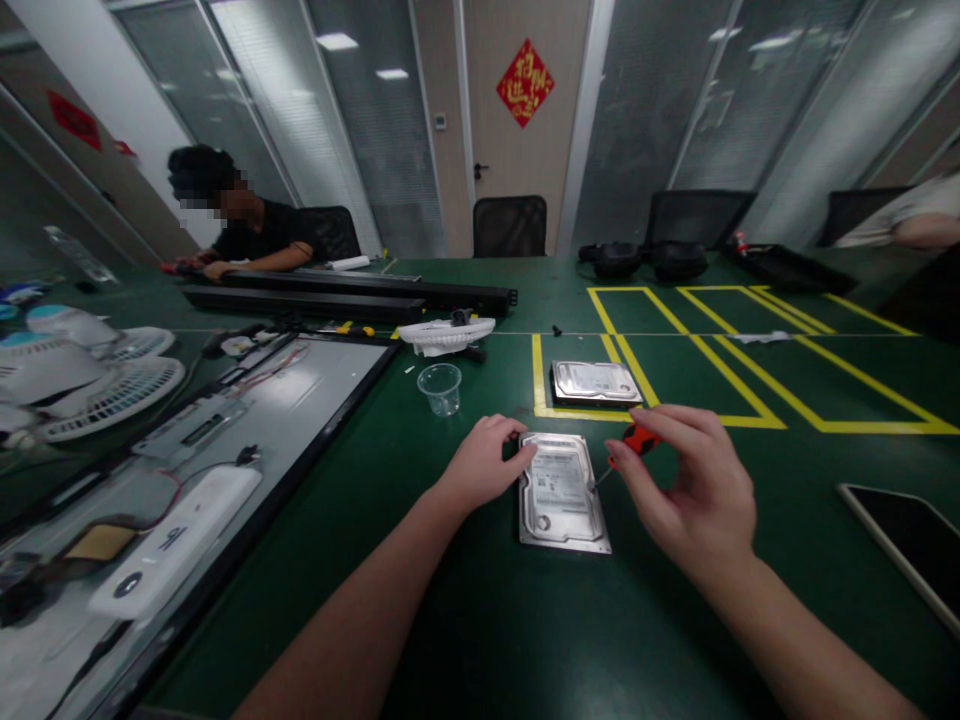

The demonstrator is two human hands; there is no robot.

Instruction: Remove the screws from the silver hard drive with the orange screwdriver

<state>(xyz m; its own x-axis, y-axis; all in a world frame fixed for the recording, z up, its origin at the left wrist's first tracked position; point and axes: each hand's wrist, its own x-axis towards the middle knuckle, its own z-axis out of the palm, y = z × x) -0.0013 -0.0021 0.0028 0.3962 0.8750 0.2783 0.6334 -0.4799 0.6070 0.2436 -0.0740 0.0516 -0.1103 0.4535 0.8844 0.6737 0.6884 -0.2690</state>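
Note:
A silver hard drive with a white label lies flat on the green table. At its upper left edge, my left hand grips the drive, thumb on top and fingers at the far corner. My right hand is closed on a red and black screwdriver, whose thin shaft slants down to the drive's right edge. Just beyond, a second hard drive rests inside a yellow tape outline. A small clear plastic cup stands to the left of it.
On the left lies a large panel bearing a white device, with white fans behind. Long black bars lie near a seated person. A tablet-like device is at right. Black cases sit at the far edge.

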